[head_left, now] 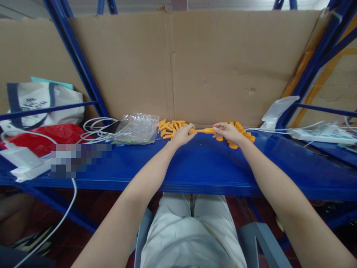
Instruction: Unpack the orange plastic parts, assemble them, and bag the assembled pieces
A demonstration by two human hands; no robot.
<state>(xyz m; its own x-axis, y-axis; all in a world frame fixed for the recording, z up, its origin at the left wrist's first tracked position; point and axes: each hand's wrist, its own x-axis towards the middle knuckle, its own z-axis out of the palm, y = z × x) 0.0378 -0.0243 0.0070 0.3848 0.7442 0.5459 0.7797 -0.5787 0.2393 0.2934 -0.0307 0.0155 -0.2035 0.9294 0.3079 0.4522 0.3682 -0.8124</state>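
Note:
Both my hands rest at the back of a blue metal shelf (200,163). Between them lies a short orange plastic rod (203,130). My left hand (182,135) is closed on its left end and my right hand (227,132) pinches its right end. A pile of small orange plastic pieces (170,128) lies just left of my left hand. Another pile of orange pieces (242,137) sits behind and to the right of my right hand, partly hidden by it.
A clear plastic bag (136,128) lies left of the piles, beside a phone and coiled white cables (96,130). A red bag (52,136) and a tote bag (41,102) sit far left. A white power strip (318,136) is at right. A cardboard sheet (195,67) backs the shelf.

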